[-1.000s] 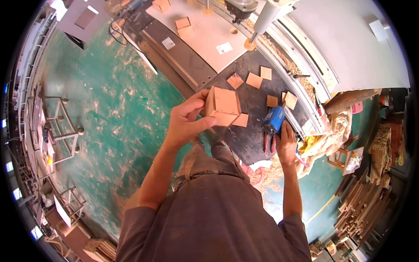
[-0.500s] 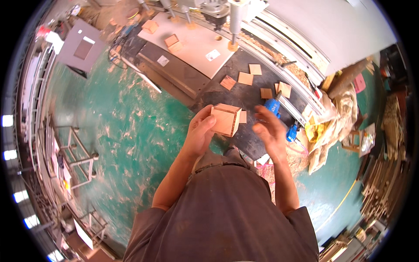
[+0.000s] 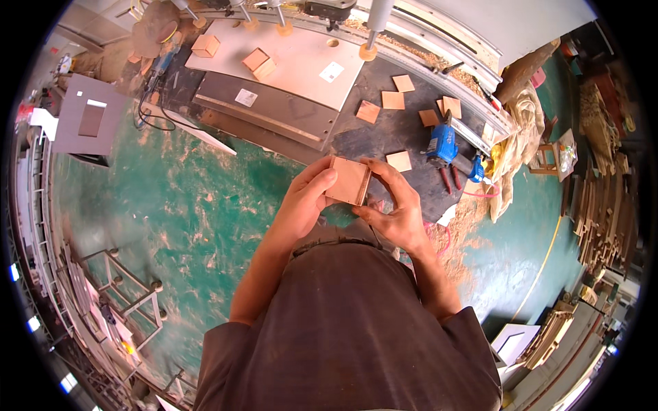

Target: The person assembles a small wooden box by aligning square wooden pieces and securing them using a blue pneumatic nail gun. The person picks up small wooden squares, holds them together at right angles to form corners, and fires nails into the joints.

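Observation:
A small wooden box (image 3: 347, 179) of pale panels with a darker side is held in front of my waist, between both hands. My left hand (image 3: 305, 195) is closed around its left side, thumb on the front panel. On the right side my right hand (image 3: 395, 205) grips it, with fingertips at the upper right corner and thumb at the lower edge. Just beyond lies a loose square wooden piece (image 3: 398, 162) on the dark worktop (image 3: 349, 142). The box's underside and inside are hidden.
Several wooden squares (image 3: 393, 101) lie farther back. To the right sit a blue nail gun (image 3: 443, 145) and red-handled pliers (image 3: 450, 179). More small wooden boxes (image 3: 258, 63) stand on a pale board (image 3: 301, 70) under clamp posts (image 3: 375, 31). Sawdust covers the green floor (image 3: 205, 219).
My right hand has come in from the right and taken hold of the box's right side. The box has turned slightly, and the view has shifted.

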A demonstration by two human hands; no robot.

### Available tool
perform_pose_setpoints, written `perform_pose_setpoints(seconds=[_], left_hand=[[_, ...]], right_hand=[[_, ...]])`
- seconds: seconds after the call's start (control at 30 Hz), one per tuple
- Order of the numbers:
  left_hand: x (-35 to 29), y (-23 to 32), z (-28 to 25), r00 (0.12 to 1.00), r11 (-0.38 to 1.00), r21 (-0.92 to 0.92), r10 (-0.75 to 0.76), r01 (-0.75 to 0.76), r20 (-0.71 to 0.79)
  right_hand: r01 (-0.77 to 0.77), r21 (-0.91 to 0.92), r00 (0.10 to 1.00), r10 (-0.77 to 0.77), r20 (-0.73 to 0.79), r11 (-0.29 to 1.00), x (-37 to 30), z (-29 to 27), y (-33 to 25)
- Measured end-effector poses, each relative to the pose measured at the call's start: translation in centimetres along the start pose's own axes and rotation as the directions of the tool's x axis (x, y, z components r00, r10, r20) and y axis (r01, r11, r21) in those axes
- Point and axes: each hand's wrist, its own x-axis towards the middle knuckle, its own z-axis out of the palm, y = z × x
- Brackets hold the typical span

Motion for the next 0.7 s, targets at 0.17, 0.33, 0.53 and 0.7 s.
perform_pose_setpoints(seconds=[0.17, 0.33, 0.53, 0.7], left_hand=[[-0.3, 0.3, -4.8, 0.999, 1.0, 0.022, -0.004, 0.003, 0.041], [-0.5, -0.2, -6.2, 0.997, 0.979, 0.189, 0.083, -0.083, 0.007], [-0.6, 0.5, -6.6, 0.984, 0.97, 0.161, 0.178, -0.18, 0.024], [-1.0, 1.2, -7.4, 0.975, 0.978, -0.004, 0.21, -0.21, 0.074]], right_hand=[[-0.069, -0.103, 0.995, 0.061, -0.078, 0.992, -0.6, 4.3, -1.7], [-0.229, 0.049, 0.946, 0.234, -0.226, 0.972, -2.0, 7.4, -2.8], [-0.347, 0.643, 0.831, 0.542, -0.126, 0.682, -2.7, 8.4, -1.9], [-0.329, 0.726, 0.847, 0.529, -0.055, 0.604, -0.9, 9.5, -3.5]])
